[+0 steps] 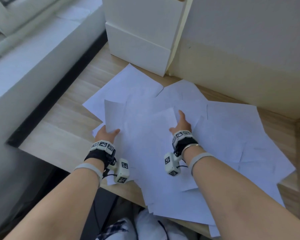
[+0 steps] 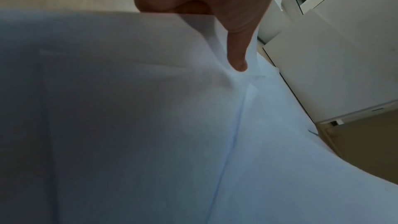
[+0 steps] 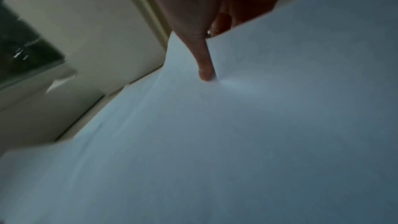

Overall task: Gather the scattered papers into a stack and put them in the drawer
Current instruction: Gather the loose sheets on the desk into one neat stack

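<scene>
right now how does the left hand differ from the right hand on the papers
The left hand pinches a lifted sheet at the pile's left edge; the right hand grips sheets mid-pile, thumb on top. Only the right wrist wears a metal bangle. Both wear wrist cameras.

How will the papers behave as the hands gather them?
Likely floppy: the sheet pinched by the left hand curls upward. Probably slippery: the papers lie fanned out, overlapping. The right hand dimples one, so creasing seems easy.

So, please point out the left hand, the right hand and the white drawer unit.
left hand [image 1: 105, 134]: head view, back of the hand, gripping a sheet's edge.
right hand [image 1: 181, 123]: head view, back of the hand, among the papers.
white drawer unit [image 1: 139, 47]: head view, lower front panel.
</scene>
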